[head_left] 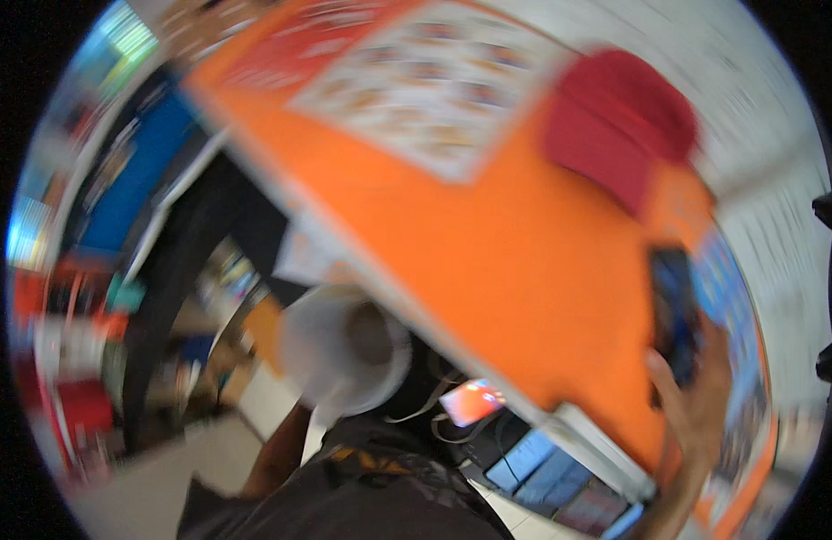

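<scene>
Fingers [665, 380] of the right hand [697, 405] were clamped on a black smartphone [673, 301] at the orange worktop's [488, 261] right side. Beyond its near edge, a translucent jug [330, 346] showed a dark, blurred patch inside; the left hand was hidden, its grip impossible to tell.

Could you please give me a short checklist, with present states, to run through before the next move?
1. Right hand at the dark handheld device: ok, they meet in view.
2. Firm grip on that device: cannot tell, the picture is blurred.
3. Left hand on the pale jug: cannot tell; the hand is hidden, only the left forearm shows.
4. Jug over the orange tabletop: not ok, it is beyond the edge.
5. Red cap apart from the device: ok, orange shows between them.
</scene>
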A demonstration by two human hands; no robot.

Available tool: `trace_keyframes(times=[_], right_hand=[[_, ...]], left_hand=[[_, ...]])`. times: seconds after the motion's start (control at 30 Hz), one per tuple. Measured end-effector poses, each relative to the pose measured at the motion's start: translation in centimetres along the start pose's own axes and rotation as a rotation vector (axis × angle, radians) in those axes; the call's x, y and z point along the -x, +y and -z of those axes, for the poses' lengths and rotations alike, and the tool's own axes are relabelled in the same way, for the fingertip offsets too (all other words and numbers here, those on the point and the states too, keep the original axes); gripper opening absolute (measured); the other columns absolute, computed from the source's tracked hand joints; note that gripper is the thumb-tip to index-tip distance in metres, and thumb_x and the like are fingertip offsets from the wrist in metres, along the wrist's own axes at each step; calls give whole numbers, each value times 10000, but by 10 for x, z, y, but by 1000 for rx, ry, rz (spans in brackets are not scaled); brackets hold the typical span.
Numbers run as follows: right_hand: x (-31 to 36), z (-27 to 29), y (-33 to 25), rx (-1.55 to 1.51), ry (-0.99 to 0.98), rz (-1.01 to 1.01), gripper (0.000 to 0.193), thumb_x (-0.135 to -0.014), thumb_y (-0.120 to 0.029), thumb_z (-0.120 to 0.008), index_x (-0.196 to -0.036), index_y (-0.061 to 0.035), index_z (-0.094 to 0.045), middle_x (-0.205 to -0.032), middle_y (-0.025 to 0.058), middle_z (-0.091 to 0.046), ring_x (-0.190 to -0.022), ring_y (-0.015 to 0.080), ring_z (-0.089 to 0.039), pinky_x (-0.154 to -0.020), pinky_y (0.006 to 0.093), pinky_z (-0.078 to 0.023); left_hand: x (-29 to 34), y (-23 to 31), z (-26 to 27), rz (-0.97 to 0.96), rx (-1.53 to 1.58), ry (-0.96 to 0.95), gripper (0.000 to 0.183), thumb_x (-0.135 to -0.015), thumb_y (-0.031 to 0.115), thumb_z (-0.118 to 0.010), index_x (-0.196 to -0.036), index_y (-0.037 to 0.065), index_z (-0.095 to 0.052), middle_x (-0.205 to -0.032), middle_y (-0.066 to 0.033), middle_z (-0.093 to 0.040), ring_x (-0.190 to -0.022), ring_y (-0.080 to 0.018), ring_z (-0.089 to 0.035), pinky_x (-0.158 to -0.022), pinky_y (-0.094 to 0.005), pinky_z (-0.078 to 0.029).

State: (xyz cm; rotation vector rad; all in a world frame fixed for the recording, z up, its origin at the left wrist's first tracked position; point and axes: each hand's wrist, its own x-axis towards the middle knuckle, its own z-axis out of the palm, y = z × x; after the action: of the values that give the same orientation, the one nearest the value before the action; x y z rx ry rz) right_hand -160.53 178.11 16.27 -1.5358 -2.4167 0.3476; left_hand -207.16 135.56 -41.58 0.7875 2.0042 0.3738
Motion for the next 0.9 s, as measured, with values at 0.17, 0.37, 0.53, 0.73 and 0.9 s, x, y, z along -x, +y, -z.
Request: trace_keyframes(times=[0.17, 0.37, 0.53, 0.73, 0.9], right_hand=[[6, 1, 24, 40, -25, -160, 718, -847, -326, -814, -1360, 50, -480, -1242, 170, -574, -1160, 276, -546, -1031, 412, -431], [-7, -3, 43, -60, -100, -282, 809, -855, -389, -792, -1416, 77, -443, -1375, 227, -523, -1265, 318, -518, -1084, 417, -407], [24, 10, 10, 90, 427, 116, 523, -1004, -297, -634, -1432, -28, -499, -1415, 166, -545, -1253, 294, -567, -1063, 428, -453], [160, 9, -30, -71, -148, 286, 826, -820, -384, -798, -1469, -101, -374, -1447, 179, -457, -1294, 408, -472, -1051, 492, -427], [287, -50, -14, -269, 237, -37, 383, -865, -242, -766, -1149, -24, -628, -1134, 156, -642, -1035, 311, -626, -900, 409, -513]], left_hand=[[-2, 17, 3, -22, 21, 114, 381, -858, 372, -649, -1021, 35, -720, -1046, -229, -728, -992, -381, -698, -890, -468, -545], [47, 9, 13, 80, 44, 213, 343, -853, 347, -666, -952, 25, -734, -925, -235, -733, -923, -383, -710, -847, -459, -552], [68, -76, 10, -106, -102, 107, 268, -887, 222, -539, -789, -6, -639, -649, -205, -625, -641, -365, -623, -618, -509, -465], [105, -133, -11, 201, 125, -283, 271, -925, 255, -549, -956, -7, -611, -834, -200, -652, -793, -356, -653, -711, -497, -504], [122, -145, -14, 455, 246, -291, 323, -956, 282, -557, -1096, -7, -588, -988, -196, -674, -921, -348, -678, -788, -487, -537]])
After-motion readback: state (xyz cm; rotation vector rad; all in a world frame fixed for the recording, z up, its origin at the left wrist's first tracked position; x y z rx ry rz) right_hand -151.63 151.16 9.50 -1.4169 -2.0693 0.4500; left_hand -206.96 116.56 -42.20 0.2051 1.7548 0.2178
